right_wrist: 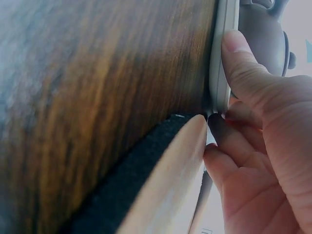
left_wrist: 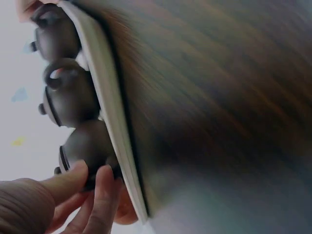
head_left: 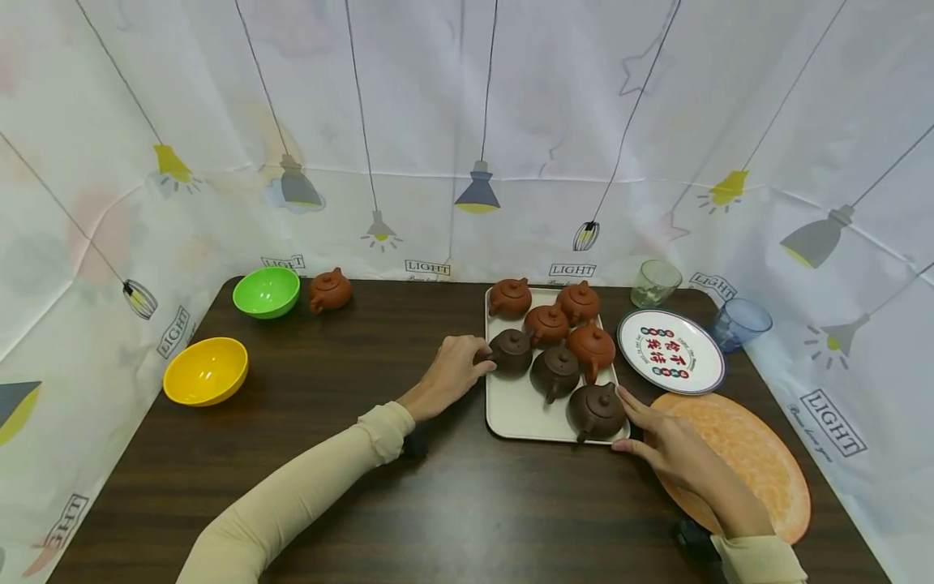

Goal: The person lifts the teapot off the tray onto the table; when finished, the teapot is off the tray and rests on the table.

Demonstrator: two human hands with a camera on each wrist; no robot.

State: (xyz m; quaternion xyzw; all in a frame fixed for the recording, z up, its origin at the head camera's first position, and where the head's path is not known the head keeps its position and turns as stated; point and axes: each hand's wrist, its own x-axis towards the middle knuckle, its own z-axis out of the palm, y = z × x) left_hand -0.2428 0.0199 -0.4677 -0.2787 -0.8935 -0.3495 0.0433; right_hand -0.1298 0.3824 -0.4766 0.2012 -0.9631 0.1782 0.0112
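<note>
A cream tray (head_left: 514, 415) holds three dark brown teapots and several reddish-brown ones. My left hand (head_left: 452, 369) is at the tray's left side, its thumb and fingers pinching the leftmost dark teapot (head_left: 511, 357) by its near side. In the left wrist view that teapot (left_wrist: 87, 144) stands on the tray, partly hidden by the fingers. My right hand (head_left: 674, 450) grips the tray's near right corner, beside another dark teapot (head_left: 597, 412). The right wrist view shows the thumb against the tray rim (right_wrist: 220, 68) and the other fingers curled around the corner.
Right of the tray lie a white plate (head_left: 671, 353) with red characters and a round orange-tan mat (head_left: 759, 462). Behind stand a clear glass (head_left: 655, 284) and a blue glass (head_left: 740, 324). At left are a green bowl (head_left: 267, 293), a yellow bowl (head_left: 207, 371) and a reddish-brown teapot (head_left: 330, 289).
</note>
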